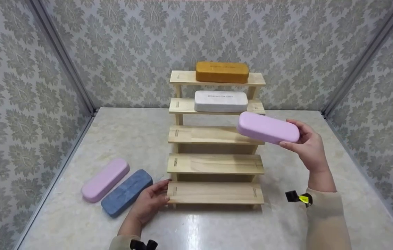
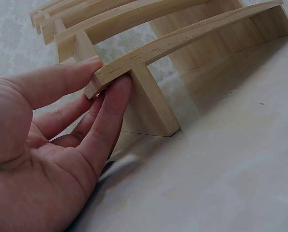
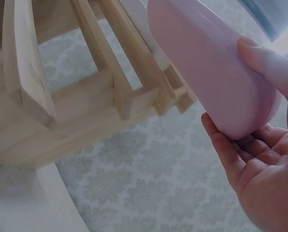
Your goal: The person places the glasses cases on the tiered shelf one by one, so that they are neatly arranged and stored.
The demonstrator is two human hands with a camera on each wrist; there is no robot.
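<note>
My right hand (image 1: 312,150) grips a pink glasses case (image 1: 268,127) by its right end, thumb on one long side and fingers on the other. The case is raised and tilted, overlapping the right end of the middle step in the head view. My left hand (image 1: 149,201) pinches the left end of the lowest step of a wooden stepped display rack (image 1: 215,192). In the left wrist view the thumb lies on top of the board (image 2: 119,67) and fingertips are under it. A white glasses case (image 1: 221,101) rests on the second step from the top, an orange one (image 1: 222,72) on the top step.
Left of the rack, a second pink glasses case (image 1: 105,180) and a blue glasses case (image 1: 127,193) lie side by side at a slant on the marbled table (image 1: 141,132). Patterned walls (image 1: 141,52) with grey corner posts enclose the table at the back and both sides.
</note>
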